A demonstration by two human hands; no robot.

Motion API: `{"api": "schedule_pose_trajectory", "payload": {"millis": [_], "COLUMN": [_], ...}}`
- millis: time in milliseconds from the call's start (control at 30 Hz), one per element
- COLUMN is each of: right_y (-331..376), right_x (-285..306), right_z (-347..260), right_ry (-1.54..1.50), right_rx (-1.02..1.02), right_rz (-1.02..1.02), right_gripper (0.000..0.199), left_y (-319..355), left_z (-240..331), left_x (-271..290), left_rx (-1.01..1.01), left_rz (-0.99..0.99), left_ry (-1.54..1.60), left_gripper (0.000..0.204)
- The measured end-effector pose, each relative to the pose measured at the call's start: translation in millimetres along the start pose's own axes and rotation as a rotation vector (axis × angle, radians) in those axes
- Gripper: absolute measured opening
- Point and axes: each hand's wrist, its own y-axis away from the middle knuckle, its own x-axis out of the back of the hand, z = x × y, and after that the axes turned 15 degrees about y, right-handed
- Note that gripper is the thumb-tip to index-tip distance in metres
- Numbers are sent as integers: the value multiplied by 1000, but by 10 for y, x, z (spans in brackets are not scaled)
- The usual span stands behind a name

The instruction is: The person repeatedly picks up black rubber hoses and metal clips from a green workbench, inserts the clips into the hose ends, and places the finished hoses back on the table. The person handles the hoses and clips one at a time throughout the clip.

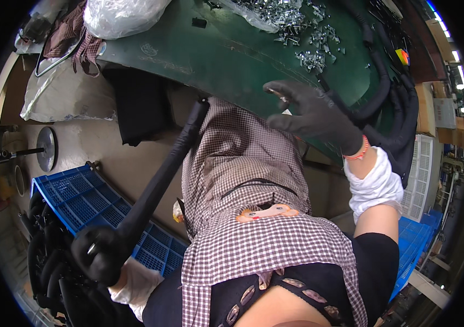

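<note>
My left hand (100, 254), in a black glove, is closed around the lower part of a long black tube (162, 177). The tube slants up and to the right, its far end close to the green table's front edge. Over the right part of the table (177, 57) is my right hand (311, 111), also gloved in black, with fingers stretched and thumb apart. Bare fingertips seem to show through its glove; I cannot make out anything held there. Beyond it lie small loose metal clips (312, 61).
More black tubes (387, 103) lie along the table's right side. A clear plastic bag (123, 16) sits at the far left. Blue plastic crates (87, 196) stand at lower left, beside a pile of black tubes (60, 272). A round metal disc (47, 149) is farther left.
</note>
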Motion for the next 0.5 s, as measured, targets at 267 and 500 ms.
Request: {"api": "schedule_pose_trajectory", "payload": {"millis": [267, 500], "right_y": [-269, 16], "right_x": [-552, -613], "right_z": [165, 0], "right_ry": [-566, -668], "right_rx": [49, -1], "right_rz": [-132, -137], "right_gripper": [35, 28], "left_y": [573, 364], "left_z": [338, -686], "left_x": [969, 989], "left_rx": [-163, 167], "left_rz": [129, 529], "left_ry": [810, -83], "left_gripper": [26, 48]}}
